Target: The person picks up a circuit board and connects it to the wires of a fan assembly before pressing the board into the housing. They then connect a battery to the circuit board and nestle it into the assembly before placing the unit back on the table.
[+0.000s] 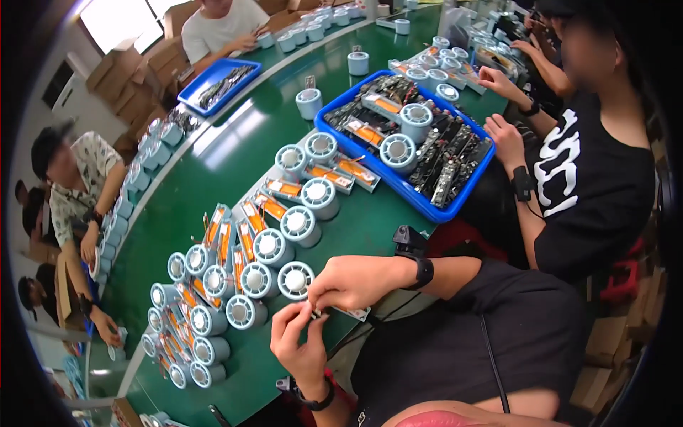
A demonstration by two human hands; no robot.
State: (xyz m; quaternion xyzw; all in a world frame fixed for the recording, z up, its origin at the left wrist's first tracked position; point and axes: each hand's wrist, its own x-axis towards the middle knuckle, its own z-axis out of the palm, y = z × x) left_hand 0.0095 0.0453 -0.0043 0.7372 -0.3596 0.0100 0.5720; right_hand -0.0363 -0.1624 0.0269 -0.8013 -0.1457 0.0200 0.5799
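Grips of both hands are meeting on one small piece (pixel 316 312): the left hand (pixel 299 349) is pinching it from below, and the right hand (pixel 348 281) is pressing its fingertips together on it from above. The piece is showing too little for me to tell its kind. It is being held near the close edge of the green surface (pixel 366 231), just beside the nearest of the round light-blue parts (pixel 295 281).

From what I am seeing, I judge that the work on this piece is not yet finished, since both hands are occupying themselves with it. Many round parts are already standing in rows, and orange-and-grey strips (pixel 284 188) are lying among them; whether these are complete, I cannot tell. Circuit boards (pixel 448 146) are filling the blue tray (pixel 427 211), so I suppose that much is remaining.

About room: a bare stretch of surface is lying between the rows and the tray, and a wider one is running behind them. On the left, the crowded rows are leaving little space. On the right, a co-worker's hand (pixel 505 135) is resting near the tray's rim.
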